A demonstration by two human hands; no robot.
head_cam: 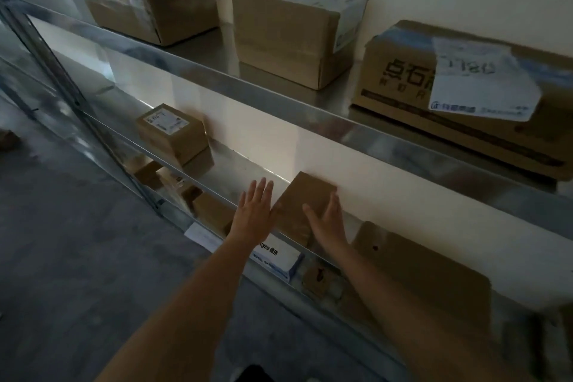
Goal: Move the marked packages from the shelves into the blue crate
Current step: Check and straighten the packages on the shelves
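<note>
Dim and soft throughout; print on the white label (483, 77) of the long carton (465, 102) at top right mostly unreadable; flat carton (424, 270) lower right partly cut by the right forearm; boxes on the lowest shelf (214, 214) half hidden behind the rail. On the middle shelf (235, 164), against the wall, a plain brown cardboard package (297, 205) (no marking visible on the faces shown); long axis running from near edge to wall, tilted slightly rightward at the far end. Left hand (255, 211) flat against its left side, fingers straight; right hand (328, 220) flat at its right side, fingers extended, thumb over the top face; neither curled round it.
</note>
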